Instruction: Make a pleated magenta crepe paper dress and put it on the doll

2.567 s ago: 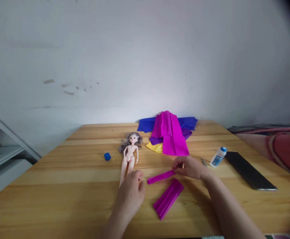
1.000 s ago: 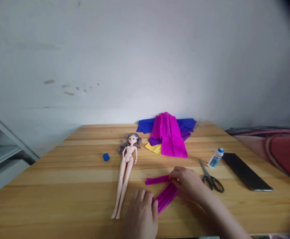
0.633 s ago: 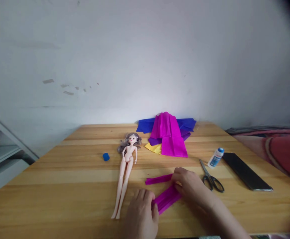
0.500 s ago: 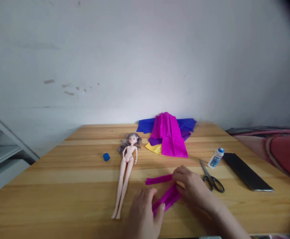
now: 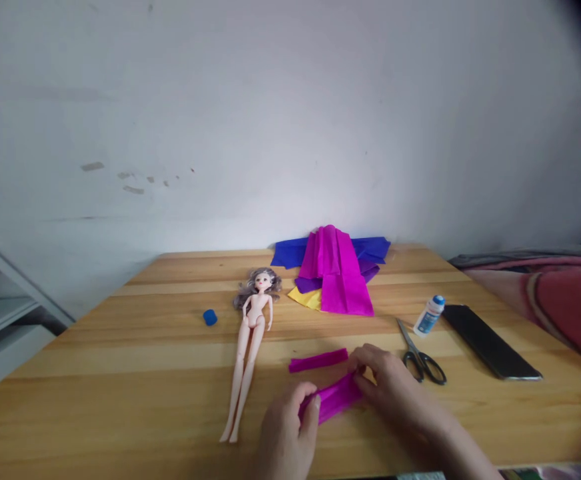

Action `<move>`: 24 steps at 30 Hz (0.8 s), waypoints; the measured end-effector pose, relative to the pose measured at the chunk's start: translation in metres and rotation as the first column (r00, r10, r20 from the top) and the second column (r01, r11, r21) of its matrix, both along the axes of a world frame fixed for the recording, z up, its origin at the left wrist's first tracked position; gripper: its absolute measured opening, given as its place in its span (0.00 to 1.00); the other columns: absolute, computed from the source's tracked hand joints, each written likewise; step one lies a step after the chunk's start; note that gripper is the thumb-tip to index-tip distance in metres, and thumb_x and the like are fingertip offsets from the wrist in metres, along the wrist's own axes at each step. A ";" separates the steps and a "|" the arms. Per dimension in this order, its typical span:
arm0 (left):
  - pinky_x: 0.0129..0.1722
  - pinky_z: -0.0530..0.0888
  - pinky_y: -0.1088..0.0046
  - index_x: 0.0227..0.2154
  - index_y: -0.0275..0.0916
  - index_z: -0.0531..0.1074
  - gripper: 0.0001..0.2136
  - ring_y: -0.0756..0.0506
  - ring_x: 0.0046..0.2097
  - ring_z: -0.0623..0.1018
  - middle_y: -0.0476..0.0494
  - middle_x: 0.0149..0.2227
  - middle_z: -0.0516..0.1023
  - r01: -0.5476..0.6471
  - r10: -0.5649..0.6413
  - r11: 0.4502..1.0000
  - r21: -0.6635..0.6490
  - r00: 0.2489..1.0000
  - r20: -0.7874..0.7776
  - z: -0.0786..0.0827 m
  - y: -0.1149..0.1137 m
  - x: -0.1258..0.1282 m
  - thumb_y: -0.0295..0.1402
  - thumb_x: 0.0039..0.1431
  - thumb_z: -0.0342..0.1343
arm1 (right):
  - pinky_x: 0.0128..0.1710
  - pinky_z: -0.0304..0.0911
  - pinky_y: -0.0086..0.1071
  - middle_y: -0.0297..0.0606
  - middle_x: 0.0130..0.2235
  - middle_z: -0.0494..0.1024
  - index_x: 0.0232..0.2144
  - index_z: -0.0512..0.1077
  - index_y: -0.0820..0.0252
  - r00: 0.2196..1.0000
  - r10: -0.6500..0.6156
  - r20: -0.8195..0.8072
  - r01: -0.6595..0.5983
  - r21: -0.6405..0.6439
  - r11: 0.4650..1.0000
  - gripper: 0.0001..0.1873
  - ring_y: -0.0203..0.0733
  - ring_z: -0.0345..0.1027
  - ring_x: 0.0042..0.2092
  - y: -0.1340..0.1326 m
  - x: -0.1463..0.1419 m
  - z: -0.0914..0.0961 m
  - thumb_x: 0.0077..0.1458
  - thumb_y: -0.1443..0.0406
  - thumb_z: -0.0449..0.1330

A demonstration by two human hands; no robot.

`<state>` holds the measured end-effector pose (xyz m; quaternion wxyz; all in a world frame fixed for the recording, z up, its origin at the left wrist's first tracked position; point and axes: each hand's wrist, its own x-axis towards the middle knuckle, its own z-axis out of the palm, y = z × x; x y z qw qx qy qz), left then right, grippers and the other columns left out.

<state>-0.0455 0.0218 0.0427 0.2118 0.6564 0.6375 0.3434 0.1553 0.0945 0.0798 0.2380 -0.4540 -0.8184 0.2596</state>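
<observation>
Between my two hands stretches a folded strip of magenta crepe paper (image 5: 338,398). My left hand (image 5: 290,427) pinches its near left end between thumb and fingers. At the right end, the fingertips of my right hand (image 5: 383,380) close on the paper. Just beyond it, a narrower magenta strip (image 5: 318,361) lies flat on the table, apart from both hands. A doll (image 5: 253,333) without clothes lies on its back to the left, its long grey-brown hair spread out. Scissors with black handles (image 5: 420,360) rest to the right of my right hand.
On the wooden table (image 5: 135,373) stands a glue bottle (image 5: 429,315), beside a black phone-like slab (image 5: 490,343). A blue cap (image 5: 210,317) lies left of the doll. Magenta, blue, purple and yellow paper sheets (image 5: 338,273) are heaped by the wall. Shelves (image 5: 10,313) stand at the left.
My left hand has closed its pinch on the magenta paper, and the strip is held flatter and wider. The right hand has come off the narrow strip's end, which now shows whole.
</observation>
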 end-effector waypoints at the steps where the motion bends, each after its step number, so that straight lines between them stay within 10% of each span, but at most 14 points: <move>1: 0.37 0.71 0.74 0.36 0.44 0.71 0.09 0.46 0.37 0.78 0.47 0.34 0.79 -0.006 0.006 1.000 -0.023 1.000 -0.001 0.002 0.001 -0.001 0.36 0.60 0.46 | 0.33 0.56 0.27 0.33 0.29 0.73 0.27 0.70 0.58 1.000 0.007 -0.004 -0.007 -0.014 1.000 0.09 0.37 0.64 0.32 0.002 0.000 -0.001 0.45 0.73 0.52; 9: 0.36 0.68 0.72 0.34 0.44 0.71 0.08 0.46 0.36 0.77 0.49 0.33 0.78 -0.092 0.084 0.990 -0.103 0.994 -0.073 0.011 0.014 -0.016 0.34 0.60 0.46 | 0.27 0.53 0.26 0.32 0.24 0.73 0.25 0.71 0.60 0.998 -0.048 -0.029 0.044 -0.123 0.991 0.08 0.35 0.62 0.27 0.020 -0.006 -0.004 0.47 0.71 0.52; 24: 0.45 0.67 0.70 0.28 0.42 0.68 0.08 0.46 0.46 0.72 0.46 0.39 0.74 0.127 -0.127 0.991 0.042 0.992 -0.010 0.017 0.035 -0.027 0.24 0.55 0.47 | 0.33 0.57 0.28 0.33 0.28 0.74 0.23 0.69 0.58 1.000 0.013 0.001 -0.013 -0.059 0.998 0.09 0.37 0.65 0.32 0.030 -0.006 -0.016 0.39 0.73 0.52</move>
